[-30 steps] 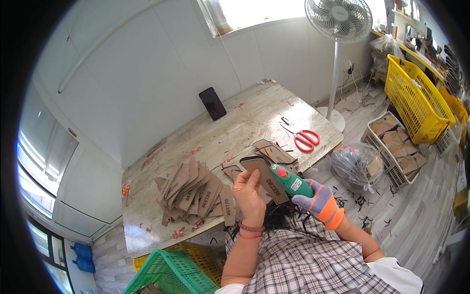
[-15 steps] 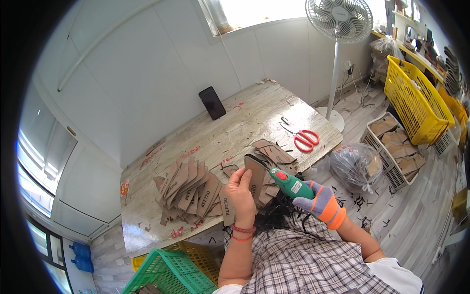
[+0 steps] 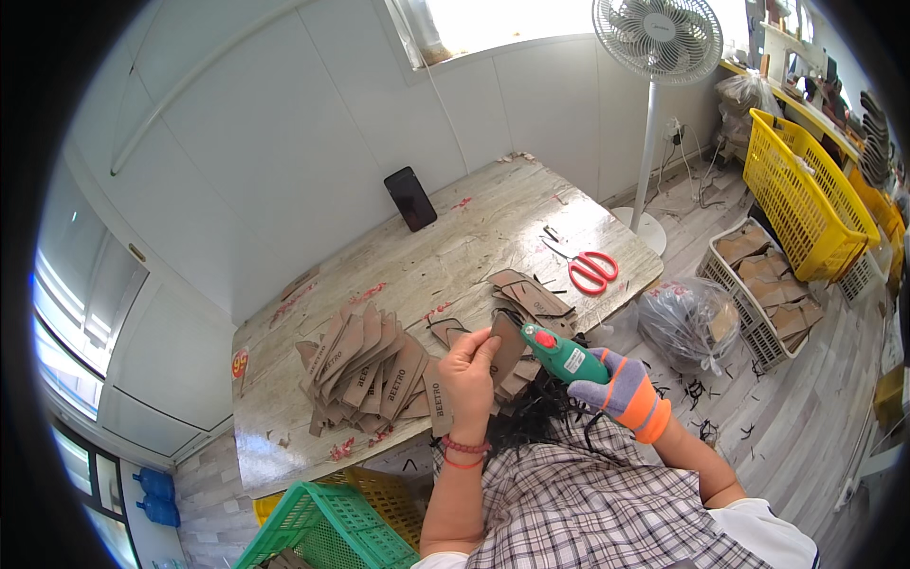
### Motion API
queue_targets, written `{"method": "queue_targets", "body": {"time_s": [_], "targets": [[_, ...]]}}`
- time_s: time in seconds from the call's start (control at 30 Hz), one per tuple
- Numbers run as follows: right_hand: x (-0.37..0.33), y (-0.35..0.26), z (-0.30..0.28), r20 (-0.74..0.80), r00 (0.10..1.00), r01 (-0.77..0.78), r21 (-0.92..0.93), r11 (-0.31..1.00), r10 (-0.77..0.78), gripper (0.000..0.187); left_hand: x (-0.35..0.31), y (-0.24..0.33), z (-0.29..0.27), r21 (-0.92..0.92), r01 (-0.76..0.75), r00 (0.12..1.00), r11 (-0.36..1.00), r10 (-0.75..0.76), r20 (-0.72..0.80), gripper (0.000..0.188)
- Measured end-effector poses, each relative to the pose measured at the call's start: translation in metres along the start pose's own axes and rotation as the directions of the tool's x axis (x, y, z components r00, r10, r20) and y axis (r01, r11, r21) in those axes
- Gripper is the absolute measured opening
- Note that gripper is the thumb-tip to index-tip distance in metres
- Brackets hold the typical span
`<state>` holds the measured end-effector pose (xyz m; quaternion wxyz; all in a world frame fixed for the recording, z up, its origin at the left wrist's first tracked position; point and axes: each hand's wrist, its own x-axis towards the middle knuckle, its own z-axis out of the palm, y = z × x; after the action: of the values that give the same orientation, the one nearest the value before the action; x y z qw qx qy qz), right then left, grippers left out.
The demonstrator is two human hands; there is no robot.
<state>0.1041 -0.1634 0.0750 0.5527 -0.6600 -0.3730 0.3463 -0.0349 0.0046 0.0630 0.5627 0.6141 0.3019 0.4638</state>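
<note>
Between the thumb and fingers of my left hand [image 3: 466, 377] is a brown flat shoe-sole-like piece [image 3: 508, 343] with a dark edge. My right hand [image 3: 621, 394], in a purple and orange glove, is wrapped round a green handheld power cutter [image 3: 566, 357] with a red switch. The cutter's head is at the piece's right edge; its blade is too small to make out. To the left of my hands lies a fanned heap of similar brown pieces [image 3: 370, 365]. A few more pieces [image 3: 531, 296] lie just beyond my hands. Black trimmed strips [image 3: 531, 412] are bunched in my lap below the cutter.
Red-handled scissors [image 3: 593, 272] and a propped black phone [image 3: 410, 199] are on the worn table [image 3: 332, 275]. A green crate [image 3: 313, 522] stands below its near edge. Right of it are a stuffed plastic bag [image 3: 687, 322], a white crate [image 3: 749, 313] and a standing fan [image 3: 649, 142].
My left hand has turned the brown piece, so its tip now leans further right toward the cutter. The right hand and the cutter stay almost in place.
</note>
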Motion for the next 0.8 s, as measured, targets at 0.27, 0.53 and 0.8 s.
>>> {"method": "queue_targets", "body": {"time_s": [0.27,0.53,0.8], "targets": [[0.002,-0.002,-0.003,0.023,1.000,0.013,-0.025,1.000,-0.012,0.049,0.001,0.003,-0.008,0.113,-0.080,0.988,0.990,0.063,0.144,0.012],[0.000,0.003,-0.008,0.035,0.998,0.062,-0.086,0.994,-0.060,0.049,0.018,0.021,-0.025,0.377,-0.412,0.898,0.830,0.298,0.325,0.010],[-0.002,-0.005,-0.011,0.071,0.997,-0.022,-0.116,0.993,0.030,0.053,0.030,0.051,-0.031,0.533,-0.594,0.799,0.602,0.365,0.479,0.004]]}}
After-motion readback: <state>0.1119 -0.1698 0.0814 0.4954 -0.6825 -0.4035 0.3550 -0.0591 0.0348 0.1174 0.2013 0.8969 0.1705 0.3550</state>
